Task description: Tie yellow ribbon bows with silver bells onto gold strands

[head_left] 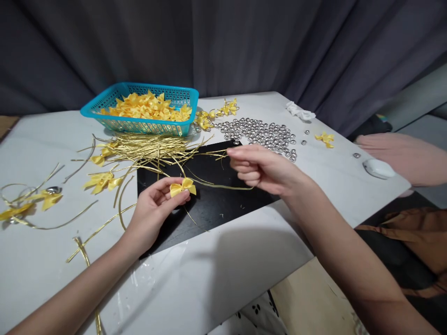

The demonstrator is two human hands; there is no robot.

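Yellow ribbon bow (187,185) sits in the left hand (156,204), pinched between the thumb and the fingers just above a black board (209,209) that lies on the white surface (251,242). The left hand is nearly closed, its thumb pressed to the lower part of the bow and its other fingers curled behind. The right hand (260,168) is raised over the right part of the board, well apart from the left, with its fingers folded in and the thumb and index finger brought together. Thin gold strands (213,153) reach to its fingertips, though whether it grips them I cannot tell. A gold cord (226,187) runs from beside the bow toward the underside of the right hand. Beyond the left hand, a heap of gold cords (150,149) lies partly on the board, in front of a blue basket (139,124) filled with yellow bows (146,107). Silver beads (261,135) are spread on the surface behind the right hand, with a crumpled white tissue (300,111) farther back and a single loose bow (325,139) to their right. More yellow ribbon pieces (101,181) and loose cords lie left of the board. A small white dish (378,168) rests near the right edge.
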